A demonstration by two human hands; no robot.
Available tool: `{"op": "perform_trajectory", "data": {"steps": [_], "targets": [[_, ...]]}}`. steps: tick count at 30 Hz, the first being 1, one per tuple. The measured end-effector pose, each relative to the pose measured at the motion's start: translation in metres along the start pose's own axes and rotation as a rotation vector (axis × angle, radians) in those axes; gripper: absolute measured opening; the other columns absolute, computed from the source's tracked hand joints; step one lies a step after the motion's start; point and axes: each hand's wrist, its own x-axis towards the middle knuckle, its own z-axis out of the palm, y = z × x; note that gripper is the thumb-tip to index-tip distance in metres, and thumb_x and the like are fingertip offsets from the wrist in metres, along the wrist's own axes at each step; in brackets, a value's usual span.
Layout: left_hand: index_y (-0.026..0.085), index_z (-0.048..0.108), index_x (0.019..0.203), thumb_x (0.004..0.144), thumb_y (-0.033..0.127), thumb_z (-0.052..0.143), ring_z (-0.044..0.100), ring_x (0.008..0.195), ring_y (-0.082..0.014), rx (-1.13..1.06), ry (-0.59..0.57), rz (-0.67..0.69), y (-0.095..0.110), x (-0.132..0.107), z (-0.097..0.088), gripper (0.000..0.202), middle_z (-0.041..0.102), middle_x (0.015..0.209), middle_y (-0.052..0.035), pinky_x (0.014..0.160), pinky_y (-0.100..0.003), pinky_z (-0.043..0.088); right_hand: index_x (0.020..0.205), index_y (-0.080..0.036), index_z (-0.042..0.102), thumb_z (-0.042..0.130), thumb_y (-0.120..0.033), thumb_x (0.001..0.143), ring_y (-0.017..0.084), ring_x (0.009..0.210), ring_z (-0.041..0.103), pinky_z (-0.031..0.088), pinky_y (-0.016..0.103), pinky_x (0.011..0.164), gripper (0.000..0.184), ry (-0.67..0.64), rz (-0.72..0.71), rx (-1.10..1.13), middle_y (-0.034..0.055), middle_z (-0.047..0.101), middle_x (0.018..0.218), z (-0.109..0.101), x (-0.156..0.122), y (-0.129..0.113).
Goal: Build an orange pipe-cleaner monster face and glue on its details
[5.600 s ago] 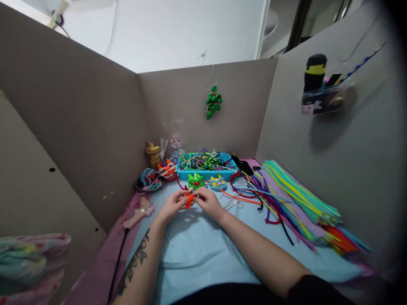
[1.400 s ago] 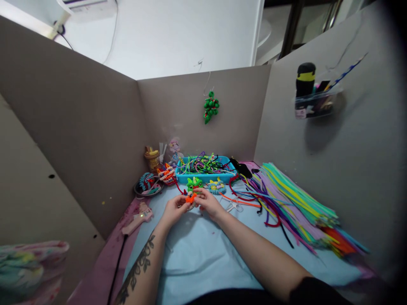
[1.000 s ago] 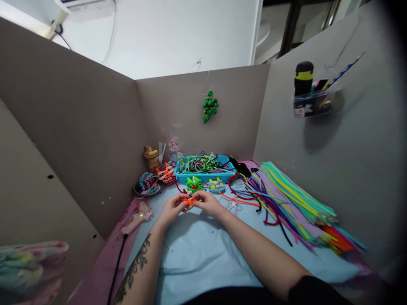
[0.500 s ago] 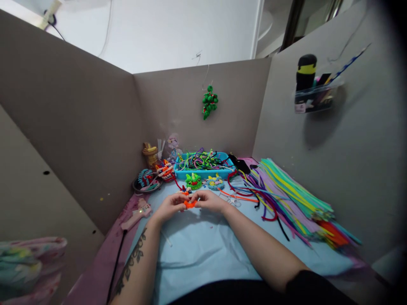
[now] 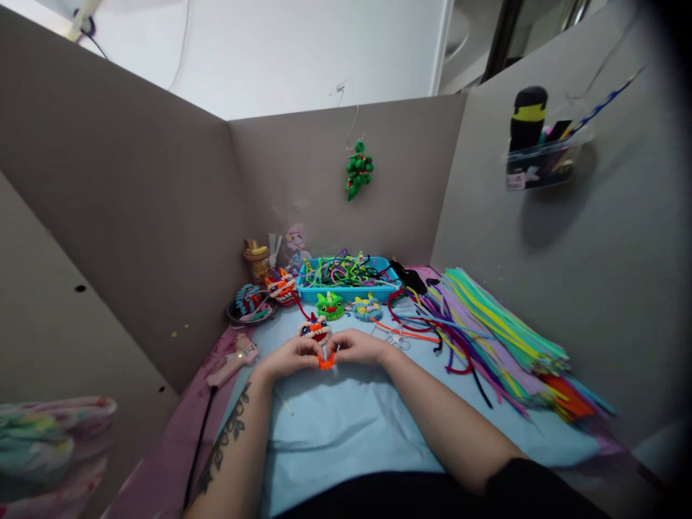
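Note:
Between my two hands is a short curved piece of orange pipe cleaner (image 5: 326,362), bent into a U. My left hand (image 5: 295,356) pinches its left end, and my right hand (image 5: 357,347) pinches the right end. Just behind my fingers sits an orange, white and blue fuzzy animal head (image 5: 314,329) with a red mouth. Farther back on the cloth are a green fuzzy head (image 5: 329,306) and a light blue and yellow one (image 5: 367,308). A pair of scissors (image 5: 398,339) lies right of my right hand.
A blue tray (image 5: 351,295) of tangled pipe cleaners stands at the back. Bundled pipe cleaners (image 5: 497,331) cover the right side. On the left are a pink glue gun (image 5: 232,365) with its cord and a round dish (image 5: 233,314). Grey partitions (image 5: 303,180) enclose the table.
Both hands have come slightly down and toward me with the orange piece, its ends now pointing up. The orange and white head behind them shows more fully.

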Motion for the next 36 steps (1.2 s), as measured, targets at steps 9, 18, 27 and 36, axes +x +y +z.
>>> {"op": "perform_trajectory", "data": {"steps": [9,18,27,36], "targets": [[0.013,0.065,0.082,0.068,0.04,0.067,0.05,0.059,-0.0098,-0.043,-0.027,-0.025,-0.006,0.0,-0.002,0.031,0.061,0.071,-0.0019,0.056,-0.02,0.036,0.077,-0.013,0.065,0.064,-0.026,0.069,0.013,0.069,0.055,0.042,0.023,0.066,0.015,-0.012,0.03,0.009,0.0004,0.063,0.073,0.001,0.0,-0.003],[0.013,0.062,0.081,0.06,0.032,0.074,0.055,0.076,-0.0155,0.002,0.258,0.094,-0.006,0.006,-0.001,0.031,0.06,0.083,-0.004,0.069,-0.025,0.041,0.086,-0.015,0.061,0.065,-0.028,0.069,0.013,0.077,0.056,0.043,0.024,0.07,0.022,0.207,-0.018,0.107,0.0019,0.061,0.087,0.006,0.005,0.006],[0.014,0.062,0.077,0.063,0.033,0.071,0.054,0.072,-0.0142,0.023,0.188,0.105,-0.004,0.006,0.003,0.026,0.061,0.077,-0.0014,0.067,-0.024,0.04,0.079,-0.015,0.061,0.066,-0.026,0.067,0.015,0.081,0.056,0.043,0.025,0.07,0.017,0.174,-0.049,0.079,0.0022,0.061,0.09,0.01,0.004,0.004],[0.013,0.062,0.076,0.059,0.034,0.073,0.051,0.065,-0.0117,0.069,0.095,0.037,-0.011,0.006,0.001,0.03,0.06,0.069,0.0005,0.06,-0.021,0.038,0.082,-0.014,0.062,0.067,-0.028,0.068,0.013,0.072,0.056,0.044,0.023,0.066,0.02,0.047,0.007,0.106,0.0008,0.062,0.081,0.01,0.002,0.013]]}}
